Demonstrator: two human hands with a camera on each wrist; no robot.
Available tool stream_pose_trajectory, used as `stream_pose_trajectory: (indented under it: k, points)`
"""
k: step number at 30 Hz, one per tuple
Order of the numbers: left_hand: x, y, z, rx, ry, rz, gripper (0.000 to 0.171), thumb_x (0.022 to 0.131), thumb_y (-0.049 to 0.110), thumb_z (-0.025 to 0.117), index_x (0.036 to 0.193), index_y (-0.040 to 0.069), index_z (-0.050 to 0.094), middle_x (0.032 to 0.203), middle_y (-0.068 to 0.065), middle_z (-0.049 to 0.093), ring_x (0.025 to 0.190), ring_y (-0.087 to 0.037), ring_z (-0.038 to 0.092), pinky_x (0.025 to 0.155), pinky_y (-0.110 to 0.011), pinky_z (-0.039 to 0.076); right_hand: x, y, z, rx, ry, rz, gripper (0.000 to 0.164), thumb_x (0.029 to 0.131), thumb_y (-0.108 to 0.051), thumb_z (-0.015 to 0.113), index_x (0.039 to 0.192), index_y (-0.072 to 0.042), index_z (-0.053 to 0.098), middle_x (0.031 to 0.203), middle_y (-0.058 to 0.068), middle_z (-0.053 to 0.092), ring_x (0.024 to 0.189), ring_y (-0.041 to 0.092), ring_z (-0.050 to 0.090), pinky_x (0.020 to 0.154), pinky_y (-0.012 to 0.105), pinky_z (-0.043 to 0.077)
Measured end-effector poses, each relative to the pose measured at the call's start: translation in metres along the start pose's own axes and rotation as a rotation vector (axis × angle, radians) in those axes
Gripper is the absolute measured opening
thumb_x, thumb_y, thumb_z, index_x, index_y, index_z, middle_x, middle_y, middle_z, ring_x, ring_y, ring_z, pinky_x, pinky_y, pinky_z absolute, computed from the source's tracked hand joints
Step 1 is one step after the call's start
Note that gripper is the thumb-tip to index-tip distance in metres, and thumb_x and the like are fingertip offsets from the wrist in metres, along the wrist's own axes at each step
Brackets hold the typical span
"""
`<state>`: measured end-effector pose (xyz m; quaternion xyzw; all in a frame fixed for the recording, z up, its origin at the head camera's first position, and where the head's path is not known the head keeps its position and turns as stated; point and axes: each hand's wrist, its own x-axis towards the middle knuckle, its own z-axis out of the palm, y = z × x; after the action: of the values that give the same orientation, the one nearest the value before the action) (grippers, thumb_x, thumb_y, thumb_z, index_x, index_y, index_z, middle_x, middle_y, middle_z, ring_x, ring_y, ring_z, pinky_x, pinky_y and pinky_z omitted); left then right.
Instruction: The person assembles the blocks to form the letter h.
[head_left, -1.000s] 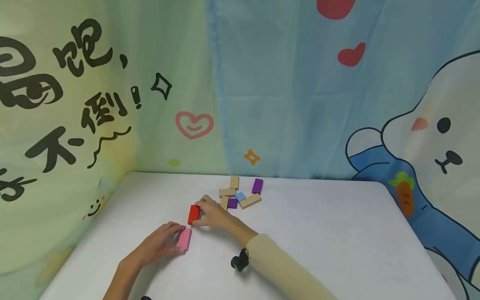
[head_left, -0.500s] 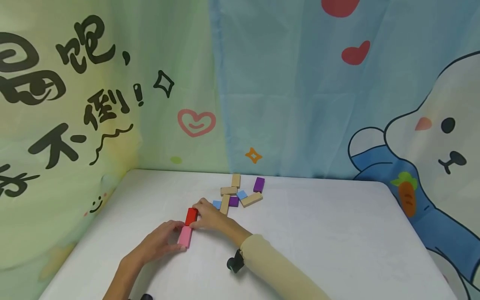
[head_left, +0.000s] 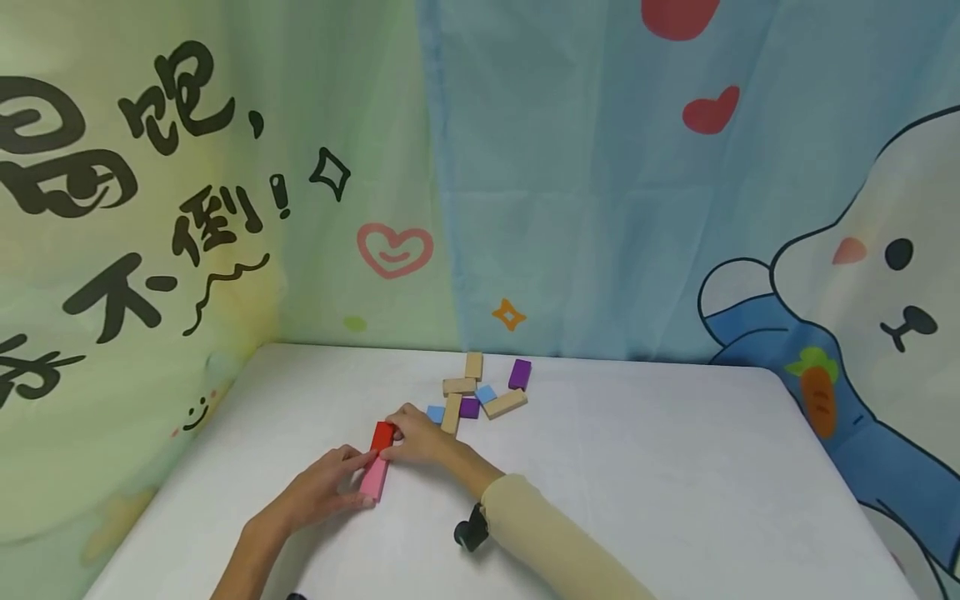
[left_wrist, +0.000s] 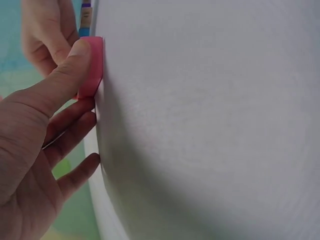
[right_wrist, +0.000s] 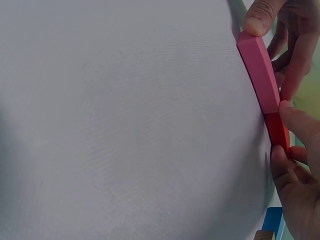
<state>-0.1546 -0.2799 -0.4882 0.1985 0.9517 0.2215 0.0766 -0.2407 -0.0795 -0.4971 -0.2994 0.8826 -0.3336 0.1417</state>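
On the white table, a pink block (head_left: 373, 482) and a red block (head_left: 382, 436) lie end to end in one line, their ends meeting in the right wrist view. My left hand (head_left: 321, 490) grips the pink block, thumb at its near end and index finger reaching up to the joint. The red block is pinched between thumb and fingers of my right hand (head_left: 422, 437), which comes in from the right. In the left wrist view my left thumb covers part of the pink block (left_wrist: 94, 67), and the red one is mostly hidden.
Behind my right hand lie several loose blocks: tan (head_left: 505, 404), purple (head_left: 520, 374) and blue (head_left: 435, 414). A black device (head_left: 471, 529) sits at my right wrist. A printed curtain (head_left: 570, 208) stands along the table's back edge.
My right hand has brought the red block toward me against the pink block's far end, closing a small gap. My left index finger has extended to the joint.
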Motion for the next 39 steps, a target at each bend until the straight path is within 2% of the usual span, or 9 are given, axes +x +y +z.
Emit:
stream_pose_trajectory:
  k: [4,10,16,20,28,32,36,39]
  points:
    - [-0.0013,0.0007,0.0031,0.029,0.002,-0.011,0.073,0.079,0.05,0.073,0.138,0.011,0.055,0.115,0.0,0.058,0.101,-0.015,0.053,0.082,-0.032,0.052,-0.002,0.0008,0.002,-0.002,0.0,-0.006,0.054,0.087,-0.03,0.073,0.132,-0.004,0.057,0.106,0.001,0.052,0.088,0.005,0.049,0.076,0.013,0.043]
    - [-0.001,0.0009,0.0048,0.079,0.034,0.043,0.068,0.081,0.044,0.073,0.135,0.005,0.056,0.116,-0.001,0.059,0.103,-0.016,0.056,0.088,-0.039,0.054,-0.004,-0.0007,0.0009,0.014,0.001,0.004,0.054,0.088,-0.029,0.071,0.133,-0.004,0.056,0.109,0.002,0.052,0.091,0.007,0.051,0.077,0.014,0.044]
    - [-0.0013,0.0011,0.0047,0.125,0.033,0.075,0.068,0.083,0.046,0.07,0.134,0.003,0.057,0.117,-0.003,0.059,0.103,-0.017,0.056,0.088,-0.039,0.053,-0.0046,-0.002,0.0004,0.005,-0.017,0.018,0.054,0.088,-0.029,0.071,0.134,-0.004,0.055,0.112,0.004,0.053,0.092,0.007,0.05,0.078,0.014,0.046]
    - [-0.0018,0.0016,0.0047,0.124,0.04,0.078,0.068,0.083,0.047,0.071,0.133,0.004,0.058,0.118,-0.002,0.057,0.104,-0.017,0.054,0.087,-0.039,0.053,-0.0036,-0.0016,0.001,0.003,-0.026,0.016,0.055,0.088,-0.029,0.071,0.134,-0.003,0.054,0.112,0.004,0.052,0.091,0.006,0.05,0.078,0.014,0.046]
    - [-0.0013,0.0032,0.0043,0.059,0.048,0.084,0.068,0.083,0.04,0.073,0.135,0.001,0.055,0.122,-0.004,0.052,0.111,-0.019,0.049,0.092,-0.041,0.051,-0.0019,-0.0011,0.0001,0.004,-0.027,0.01,0.052,0.089,-0.03,0.07,0.133,-0.006,0.055,0.113,0.004,0.052,0.091,0.007,0.05,0.077,0.014,0.046]
    - [-0.0015,0.0025,0.0056,0.044,0.041,0.08,0.069,0.083,0.042,0.072,0.135,0.0,0.054,0.124,-0.005,0.052,0.113,-0.019,0.049,0.093,-0.041,0.051,-0.0023,-0.0011,0.0004,0.0,-0.031,0.015,0.053,0.089,-0.03,0.07,0.133,-0.005,0.055,0.114,0.004,0.052,0.09,0.007,0.049,0.076,0.014,0.046]
    - [-0.0006,0.0013,0.0069,0.063,0.059,0.072,0.066,0.085,0.045,0.069,0.134,0.001,0.056,0.123,-0.004,0.052,0.111,-0.019,0.05,0.09,-0.04,0.053,-0.0019,-0.0008,0.0012,-0.008,-0.024,0.011,0.054,0.089,-0.029,0.07,0.135,-0.004,0.054,0.114,0.005,0.052,0.089,0.006,0.049,0.075,0.013,0.045]
    - [0.0028,0.0013,0.0081,0.106,0.101,0.07,0.055,0.088,0.041,0.067,0.129,0.005,0.062,0.123,-0.002,0.054,0.111,-0.018,0.053,0.088,-0.038,0.054,-0.0019,0.0001,0.0026,-0.005,-0.018,0.008,0.055,0.089,-0.028,0.07,0.135,-0.003,0.054,0.113,0.005,0.052,0.088,0.005,0.049,0.075,0.013,0.044]
